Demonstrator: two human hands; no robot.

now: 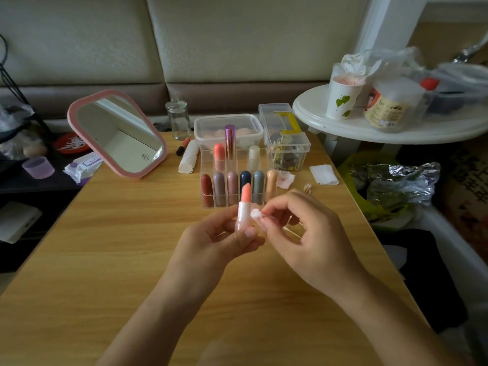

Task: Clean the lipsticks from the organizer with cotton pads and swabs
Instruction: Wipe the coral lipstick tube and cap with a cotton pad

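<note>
Head view: two bare forearms reach over a wooden table point(105, 260), and the hands meet just in front of the organizer.
Left hand point(219, 239): fingers and thumb curl round the pale base of a lipstick point(244, 204), held upright with its coral tip bare.
Right hand point(303, 233): pinches a cotton swab point(255, 213), whose white tip sits just beside the lipstick's pale barrel.
Organizer point(204, 165): a clear gridded case on the table, right behind the hands.
Front row point(232, 184): six sticks upright, one per slot, in dark red, mauve, dusty pink, navy, grey-blue and peach.
Back row point(219, 154): a coral stick, a tall shiny purple tube and a cream stick.
Cotton pad point(286, 179): stained pink, lying at the organizer's right corner.
Loose swabs point(307, 187): on the table, near the stained pad.
Folded pad point(323, 175): white, farther right.
Lidded box point(228, 128): clear, behind the organizer, with pale pink shapes inside, too blurred to name.
Clasp box point(285, 138): clear with a yellow clasp, holding small tangled bits.
Glass jar point(178, 120): stopper on, beside the pink mirror point(117, 133).
Paper cup point(343, 101): on the round white side table point(369, 128), holding a red-stained wad.
</note>
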